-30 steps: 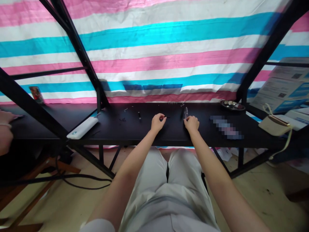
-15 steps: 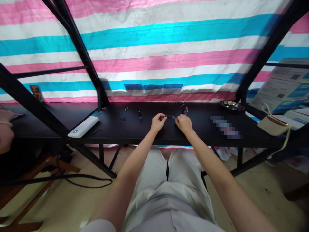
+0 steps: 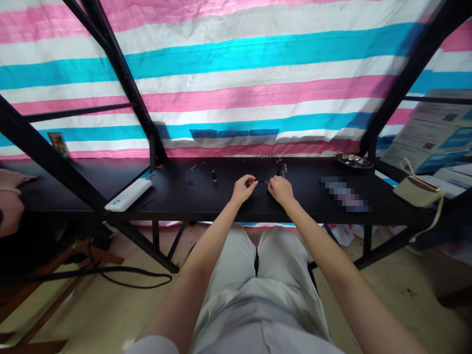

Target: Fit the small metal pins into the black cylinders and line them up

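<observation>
My left hand (image 3: 244, 190) is closed, thumb and fingers pinching a thin dark stick-like piece (image 3: 260, 180) over the black table. That piece points right towards my right hand (image 3: 282, 190), which is pinched around its slim, paler end. Whether this is one part or two joined ones is too small to tell. Just beyond my right hand, a small clear, beaded-looking item (image 3: 284, 169) lies beside a dark upright-looking piece (image 3: 279, 169). Left of my hands is a short black cylinder (image 3: 214, 176) with a pale band.
A white box-shaped device (image 3: 129, 194) lies on the table (image 3: 177, 199) at left. A metal dish (image 3: 354, 161), a blurred-out object (image 3: 344, 194) and a beige pouch (image 3: 416, 191) are at right. Black frame posts (image 3: 127, 81) flank the table. Another person's hand (image 3: 9, 201) is far left.
My left hand has shifted slightly right, narrowing the gap to my right hand. The dark piece moved with it. My right hand stays nearly in place.
</observation>
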The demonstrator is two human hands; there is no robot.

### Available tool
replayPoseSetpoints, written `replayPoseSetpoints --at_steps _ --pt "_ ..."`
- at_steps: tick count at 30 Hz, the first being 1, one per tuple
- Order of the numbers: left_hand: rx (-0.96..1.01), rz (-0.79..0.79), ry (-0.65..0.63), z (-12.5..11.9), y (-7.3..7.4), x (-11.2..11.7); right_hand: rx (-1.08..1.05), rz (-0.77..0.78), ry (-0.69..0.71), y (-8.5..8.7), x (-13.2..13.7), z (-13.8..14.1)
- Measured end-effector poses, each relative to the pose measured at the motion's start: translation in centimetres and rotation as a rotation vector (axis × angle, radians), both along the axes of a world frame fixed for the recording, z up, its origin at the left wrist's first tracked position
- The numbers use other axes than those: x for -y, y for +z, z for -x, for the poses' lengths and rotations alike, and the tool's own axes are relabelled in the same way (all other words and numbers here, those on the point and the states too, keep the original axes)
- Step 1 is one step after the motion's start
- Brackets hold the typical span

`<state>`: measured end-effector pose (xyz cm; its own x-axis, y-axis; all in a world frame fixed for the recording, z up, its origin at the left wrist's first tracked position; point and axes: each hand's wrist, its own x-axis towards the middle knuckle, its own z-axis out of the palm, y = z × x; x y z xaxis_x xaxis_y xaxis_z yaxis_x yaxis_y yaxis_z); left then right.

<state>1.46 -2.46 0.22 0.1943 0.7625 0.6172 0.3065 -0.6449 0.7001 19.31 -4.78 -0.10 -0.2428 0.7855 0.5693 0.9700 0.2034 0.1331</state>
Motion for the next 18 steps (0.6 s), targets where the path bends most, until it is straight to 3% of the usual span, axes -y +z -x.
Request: replayPoseSetpoints --at_steps 4,9,14,18 --pt "-0.027 0.014 -0.005 0.01 0.16 0.21 0.000 -0.031 0.045 -0.14 0.00 0.01" --pt "-0.097 0.043 -0.070 -0.04 0.22 0.32 0.005 -0.036 0.195 -0.01 0.21 0.15" --pt "-0.037 0.084 -0.034 -0.11 0.27 0.21 -0.036 -0.073 0.267 0.04 0.33 0.48" --pt "-0.114 0.076 -0.048 -0.16 0.60 0.41 -0.035 -0.094 0.335 -0.06 0.35 0.78"
